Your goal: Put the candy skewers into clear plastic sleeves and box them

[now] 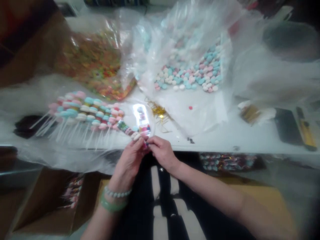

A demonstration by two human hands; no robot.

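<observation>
My left hand [128, 163] and my right hand [162, 152] meet at the table's front edge, their fingertips pinching a candy stick [133, 134] from both sides. The stick's pastel candies sit inside a clear printed wrapper [142, 120], which catches a bright glare and extends up and away from my fingers. Just past my hands lies a row of pastel candy sticks [86, 113], their white sticks pointing toward me. A tangle of gold twist ties [158, 111] lies a little beyond my right hand.
Behind the hands lie a heap of pastel round candies [195, 71] and a clear bag of multicoloured candies [96, 65]. Loose plastic sheeting covers much of the white table [212, 145]. At right are a gold-tie bundle [250, 114], a dark phone [287, 126] and a yellow tool [306, 128]. A cardboard box [50, 206] sits below left.
</observation>
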